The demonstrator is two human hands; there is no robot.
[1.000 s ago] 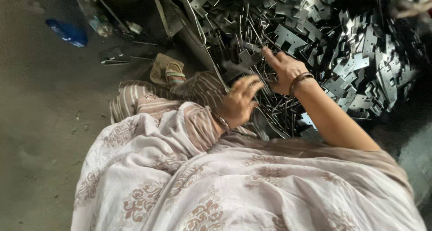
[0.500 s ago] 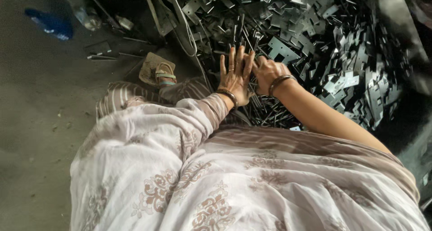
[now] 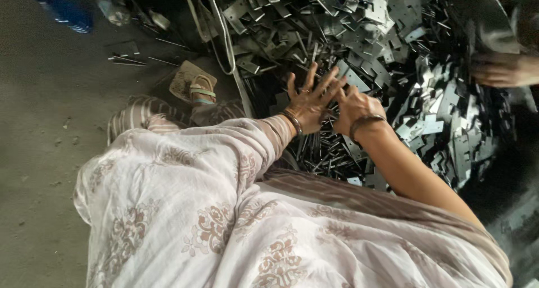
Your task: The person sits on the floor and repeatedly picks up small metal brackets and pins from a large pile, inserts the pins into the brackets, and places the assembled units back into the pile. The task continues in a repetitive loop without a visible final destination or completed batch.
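Over the heap of flat metal pieces (image 3: pixel 359 46) my two hands met, side by side and touching. My left hand (image 3: pixel 310 104) was wide open, fingers spread and lifted, palm turned down toward the metal, with nothing gripped in it that I could make out. My right hand (image 3: pixel 355 107) sat just beside it, knuckles up and fingers curled under; whether it had hold of a piece I could not tell, since the fingertips were hidden. Each wrist wore a bangle. Beneath both hands lay a cluster of thin dark strips (image 3: pixel 328 150), and around them the grey angular plates spread up and to the right. My pale floral sleeve (image 3: pixel 224 153) covered the left arm down to the wrist, while the right forearm was bare. To the left of the pile my foot rested in a sandal (image 3: pixel 193 86) on the concrete floor (image 3: pixel 45 153), with a white cord (image 3: pixel 222 35) running past it. Further off on the floor lay a blue object (image 3: pixel 64 12). At the far right edge another person's hand (image 3: pixel 497 69) reached over the same heap.
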